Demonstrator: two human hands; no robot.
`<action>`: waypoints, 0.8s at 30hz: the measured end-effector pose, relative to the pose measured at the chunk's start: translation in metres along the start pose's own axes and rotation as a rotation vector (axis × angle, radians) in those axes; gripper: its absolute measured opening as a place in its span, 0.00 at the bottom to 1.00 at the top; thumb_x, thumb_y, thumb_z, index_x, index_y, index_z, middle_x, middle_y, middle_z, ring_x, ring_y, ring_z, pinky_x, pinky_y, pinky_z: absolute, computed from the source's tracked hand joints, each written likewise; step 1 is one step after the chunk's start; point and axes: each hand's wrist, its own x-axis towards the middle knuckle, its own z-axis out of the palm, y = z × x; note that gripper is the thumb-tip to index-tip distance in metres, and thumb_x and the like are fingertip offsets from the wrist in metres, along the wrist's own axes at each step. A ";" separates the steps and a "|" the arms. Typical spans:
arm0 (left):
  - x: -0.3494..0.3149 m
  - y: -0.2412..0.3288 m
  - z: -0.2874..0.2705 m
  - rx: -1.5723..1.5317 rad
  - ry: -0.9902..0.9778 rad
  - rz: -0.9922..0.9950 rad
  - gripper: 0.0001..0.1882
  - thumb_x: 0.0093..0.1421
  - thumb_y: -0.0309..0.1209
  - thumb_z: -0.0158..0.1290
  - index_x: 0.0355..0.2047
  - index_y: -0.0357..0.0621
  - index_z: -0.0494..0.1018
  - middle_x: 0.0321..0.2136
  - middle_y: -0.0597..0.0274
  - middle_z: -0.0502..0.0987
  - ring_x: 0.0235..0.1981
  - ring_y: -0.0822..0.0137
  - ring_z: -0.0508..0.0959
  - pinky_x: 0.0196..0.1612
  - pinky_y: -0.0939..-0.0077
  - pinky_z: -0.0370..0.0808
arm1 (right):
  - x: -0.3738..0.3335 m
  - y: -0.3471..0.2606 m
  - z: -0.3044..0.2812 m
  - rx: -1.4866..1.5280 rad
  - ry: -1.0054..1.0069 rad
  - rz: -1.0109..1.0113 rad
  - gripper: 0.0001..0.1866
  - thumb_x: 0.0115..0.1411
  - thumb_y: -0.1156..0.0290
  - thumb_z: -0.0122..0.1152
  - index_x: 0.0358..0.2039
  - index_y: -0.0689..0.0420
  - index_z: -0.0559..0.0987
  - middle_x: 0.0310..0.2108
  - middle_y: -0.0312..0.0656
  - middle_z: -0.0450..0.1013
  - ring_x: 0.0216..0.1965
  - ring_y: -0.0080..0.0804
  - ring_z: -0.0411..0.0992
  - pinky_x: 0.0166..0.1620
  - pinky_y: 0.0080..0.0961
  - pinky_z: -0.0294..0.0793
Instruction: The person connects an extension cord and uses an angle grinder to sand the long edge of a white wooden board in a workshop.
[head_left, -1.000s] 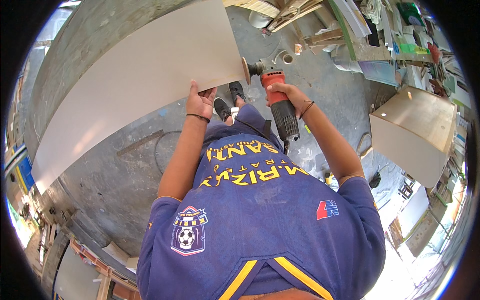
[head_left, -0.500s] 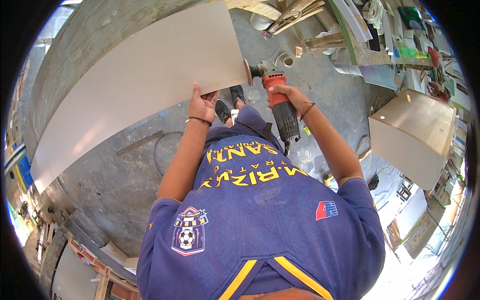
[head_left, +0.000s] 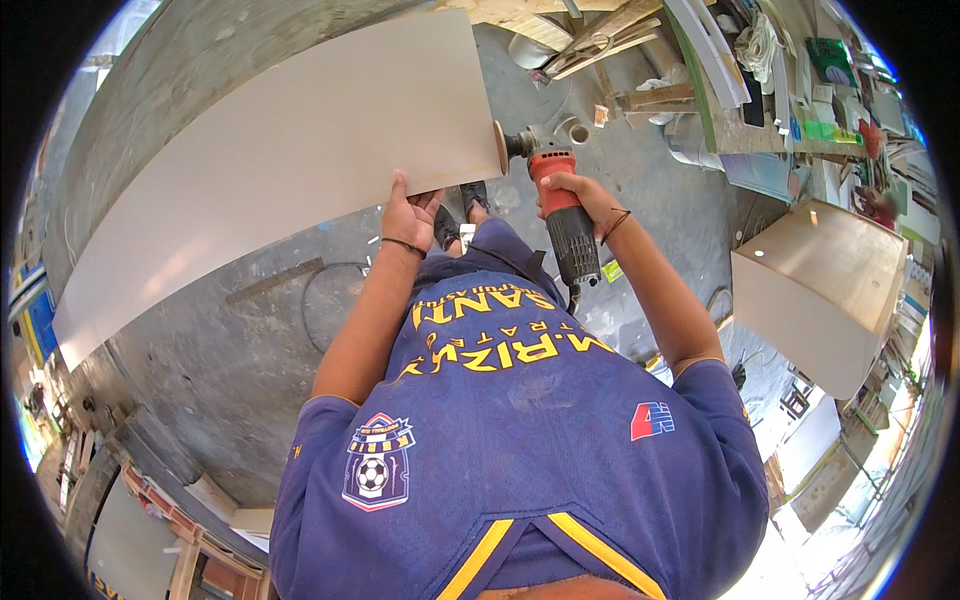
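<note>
A long white panel (head_left: 290,150) reaches from the far left to the middle, its narrow end facing right. My left hand (head_left: 410,212) is closed on the panel's near edge, thumb on top and fingers partly hidden beneath. My right hand (head_left: 582,198) is wrapped round the body of a red and black angle grinder (head_left: 566,215). A brown sanding disc (head_left: 502,148) on the grinder stands upright at the panel's narrow end, near its front corner, seemingly touching it. From the grinder's rear a cord runs down beside my body.
A pale box-shaped cabinet (head_left: 810,290) stands on the concrete floor (head_left: 660,225) to the right. Farther off, a cluttered bench (head_left: 760,138) holds tools and strips. Wood offcuts (head_left: 610,40) lean at the far side. A strip (head_left: 275,280) and a thin cable lie on the floor at left.
The whole view has shifted slightly, so the panel's narrow end sits a little lower and farther right. Both hands keep their hold, and the disc stays at the panel's end.
</note>
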 end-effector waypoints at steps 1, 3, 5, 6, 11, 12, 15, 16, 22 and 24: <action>0.000 0.000 0.000 0.008 0.011 0.007 0.21 0.64 0.45 0.45 0.48 0.41 0.66 0.43 0.56 0.73 0.46 0.59 0.73 0.53 0.60 0.69 | 0.000 -0.002 0.001 0.002 -0.014 -0.013 0.22 0.47 0.55 0.63 0.33 0.61 0.72 0.26 0.44 0.74 0.24 0.30 0.75 0.27 0.25 0.76; 0.000 0.000 0.001 0.008 0.015 0.002 0.21 0.64 0.45 0.45 0.48 0.41 0.66 0.43 0.56 0.72 0.47 0.59 0.73 0.54 0.59 0.69 | 0.000 -0.005 0.001 -0.002 0.006 -0.028 0.22 0.47 0.55 0.63 0.33 0.61 0.73 0.26 0.44 0.74 0.24 0.30 0.75 0.27 0.25 0.76; 0.000 0.000 0.001 0.010 0.019 0.007 0.21 0.64 0.45 0.45 0.48 0.41 0.66 0.43 0.56 0.72 0.47 0.59 0.72 0.54 0.59 0.68 | 0.001 -0.009 0.002 -0.001 -0.020 -0.035 0.21 0.47 0.55 0.63 0.32 0.61 0.73 0.25 0.44 0.74 0.24 0.30 0.75 0.28 0.25 0.76; 0.000 0.000 0.002 0.008 0.018 0.006 0.21 0.64 0.45 0.45 0.48 0.41 0.66 0.43 0.56 0.72 0.47 0.59 0.72 0.54 0.59 0.68 | 0.002 -0.011 0.002 -0.003 -0.008 -0.032 0.21 0.47 0.55 0.63 0.32 0.61 0.73 0.25 0.44 0.74 0.24 0.30 0.75 0.28 0.25 0.76; -0.001 0.001 0.003 0.013 0.028 -0.002 0.21 0.63 0.44 0.46 0.48 0.41 0.65 0.44 0.56 0.72 0.47 0.58 0.73 0.52 0.61 0.71 | 0.005 -0.021 0.003 -0.013 -0.040 -0.070 0.21 0.47 0.56 0.63 0.32 0.61 0.73 0.25 0.43 0.74 0.24 0.30 0.75 0.29 0.24 0.76; -0.002 0.001 0.003 0.007 0.027 -0.014 0.21 0.63 0.44 0.46 0.48 0.40 0.65 0.44 0.56 0.72 0.47 0.58 0.73 0.52 0.63 0.72 | 0.005 -0.023 0.003 -0.019 -0.023 -0.064 0.21 0.47 0.56 0.63 0.32 0.61 0.73 0.25 0.43 0.74 0.24 0.30 0.75 0.29 0.24 0.76; -0.002 0.002 0.003 -0.010 0.026 -0.017 0.21 0.63 0.44 0.47 0.49 0.40 0.65 0.44 0.56 0.72 0.47 0.58 0.73 0.52 0.63 0.72 | 0.006 -0.028 0.004 -0.002 -0.016 -0.055 0.21 0.47 0.56 0.63 0.31 0.61 0.73 0.25 0.43 0.73 0.24 0.30 0.75 0.29 0.23 0.75; -0.002 0.002 0.003 -0.009 0.033 -0.009 0.21 0.63 0.44 0.47 0.48 0.40 0.65 0.44 0.56 0.72 0.46 0.59 0.73 0.51 0.63 0.72 | 0.006 -0.029 0.005 0.008 -0.030 -0.063 0.20 0.47 0.56 0.63 0.31 0.61 0.73 0.24 0.42 0.73 0.24 0.30 0.75 0.28 0.24 0.75; -0.002 0.003 0.003 0.008 0.036 -0.010 0.20 0.63 0.44 0.46 0.48 0.42 0.66 0.43 0.57 0.73 0.46 0.59 0.73 0.51 0.64 0.72 | 0.012 -0.036 0.003 0.021 -0.056 -0.059 0.21 0.47 0.56 0.63 0.32 0.61 0.73 0.24 0.43 0.73 0.23 0.31 0.75 0.28 0.25 0.76; -0.002 0.004 0.004 0.024 0.024 -0.021 0.20 0.63 0.44 0.46 0.47 0.42 0.67 0.43 0.57 0.73 0.46 0.60 0.73 0.51 0.64 0.72 | 0.017 -0.038 0.003 0.028 -0.021 -0.048 0.22 0.46 0.56 0.63 0.33 0.61 0.72 0.25 0.44 0.73 0.23 0.31 0.75 0.27 0.26 0.76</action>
